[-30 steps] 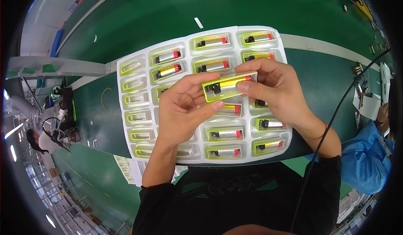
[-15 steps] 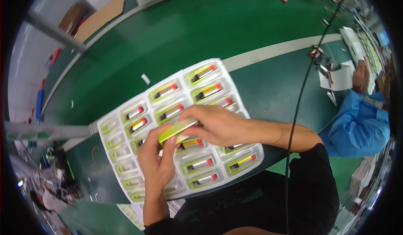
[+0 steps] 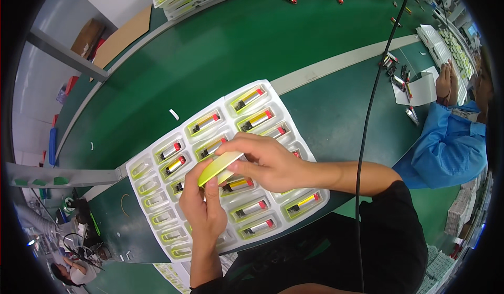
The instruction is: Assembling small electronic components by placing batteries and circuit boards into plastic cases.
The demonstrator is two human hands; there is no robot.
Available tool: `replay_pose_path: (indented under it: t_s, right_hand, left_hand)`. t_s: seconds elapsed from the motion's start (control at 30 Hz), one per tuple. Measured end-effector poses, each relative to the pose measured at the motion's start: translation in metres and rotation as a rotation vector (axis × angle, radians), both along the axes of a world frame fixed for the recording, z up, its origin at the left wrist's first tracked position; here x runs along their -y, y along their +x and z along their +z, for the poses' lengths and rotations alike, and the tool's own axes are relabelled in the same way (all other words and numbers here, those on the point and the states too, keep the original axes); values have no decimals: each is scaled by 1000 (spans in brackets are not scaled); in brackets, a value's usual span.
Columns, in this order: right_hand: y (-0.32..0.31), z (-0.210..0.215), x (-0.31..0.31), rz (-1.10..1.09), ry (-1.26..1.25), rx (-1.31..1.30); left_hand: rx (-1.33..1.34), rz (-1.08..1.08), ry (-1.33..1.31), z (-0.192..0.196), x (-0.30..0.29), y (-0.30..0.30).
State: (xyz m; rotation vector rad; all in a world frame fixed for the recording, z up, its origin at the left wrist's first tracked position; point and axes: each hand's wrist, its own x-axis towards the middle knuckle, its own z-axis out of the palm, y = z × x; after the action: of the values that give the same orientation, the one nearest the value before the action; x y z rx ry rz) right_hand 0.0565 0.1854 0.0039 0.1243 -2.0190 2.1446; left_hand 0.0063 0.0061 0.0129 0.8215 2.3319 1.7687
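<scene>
Both my hands hold one yellow-green, thin, curved plastic shell (image 3: 220, 166) over the middle of a white tray. The fingers and thumb of my left hand (image 3: 205, 210) pinch its left end. My right hand (image 3: 270, 163) grips the right end, hiding part of it. Below lies the white moulded tray (image 3: 287, 118), set aslant across the table. Many of its pockets hold a silver or yellow battery-like piece (image 3: 257, 119) with a red end and a black end. The pockets along the left side show yellow-green shells (image 3: 154, 199) without such pieces.
A black cable (image 3: 367, 131) hangs in front of my right forearm. To the right, a co-worker in a blue sleeve (image 3: 446, 147) handles trays near loose battery-like pieces. Stacked trays (image 3: 170, 0) stand at the far edge. A light rail (image 3: 325, 71) crosses the green table.
The view has shifted slightly, and the tray appears a little lower. The shell has tilted a bit between my hands, both of which keep their grip.
</scene>
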Motion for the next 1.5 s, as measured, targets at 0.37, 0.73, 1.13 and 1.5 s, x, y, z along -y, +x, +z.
replay_pose_path:
  t_s: [0.37,0.73,1.13,1.5]
  right_hand:
    - [15,-6,2,-82,558,-151]
    - [34,2,0,151,1053,-156]
    - [26,15,15,216,888,-189]
    - [2,2,25,47,1048,-600]
  left_hand:
    - [70,25,-50,-9,6,13]
    - [188,-89,-219,3,21,29]
    - [356,-123,-150,14,48,29]
    - [-417,68,-235,8,81,-1]
